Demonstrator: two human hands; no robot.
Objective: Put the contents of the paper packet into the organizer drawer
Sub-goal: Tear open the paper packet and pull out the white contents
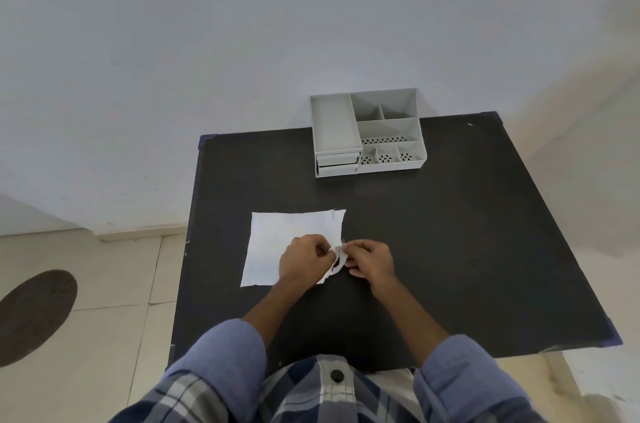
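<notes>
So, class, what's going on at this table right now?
A person stands at a black table, both hands working on a small paper packet: the left hand and right hand pinch its torn edge, over a white sheet. The grey organizer sits farther back, its drawers shut. Nothing from the packet shows yet.

One dark surface (450, 232) before me. On it: one white paper packet (291, 239), flat, torn at its near right corner. One grey organizer (367, 135) at the far edge, with two closed drawers (337, 164) stacked at its front left. Open compartments on top, counted: one long tray, two rear bins, one middle bin, three small front cells; seven in all. Two hands present: my left hand (303, 261) and my right hand (372, 260), both pinching the torn corner.
</notes>
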